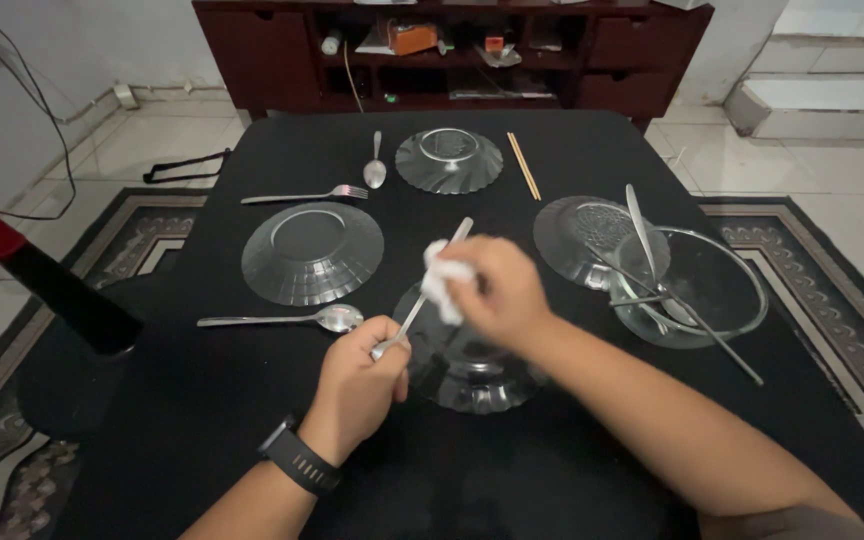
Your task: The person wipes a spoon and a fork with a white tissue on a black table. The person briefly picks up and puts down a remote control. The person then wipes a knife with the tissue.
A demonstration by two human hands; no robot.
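My left hand (357, 385) grips the lower end of a slim metal utensil (460, 230) that slants up to the right. My right hand (497, 290) pinches a crumpled white tissue (442, 280) around the middle of that utensil. Both hands hover over a clear glass plate (472, 375) near the table's front. I cannot tell whether the utensil is a knife or a spoon handle. A dark watch sits on my left wrist.
On the black table (592, 160) lie a glass plate (312, 250), a spoon (337, 318), a fork (302, 196), a small spoon (375, 170), a far plate (449, 160), chopsticks (524, 166), a right plate (577, 230) and a glass bowl (727, 280) holding cutlery. A dark shelf stands behind.
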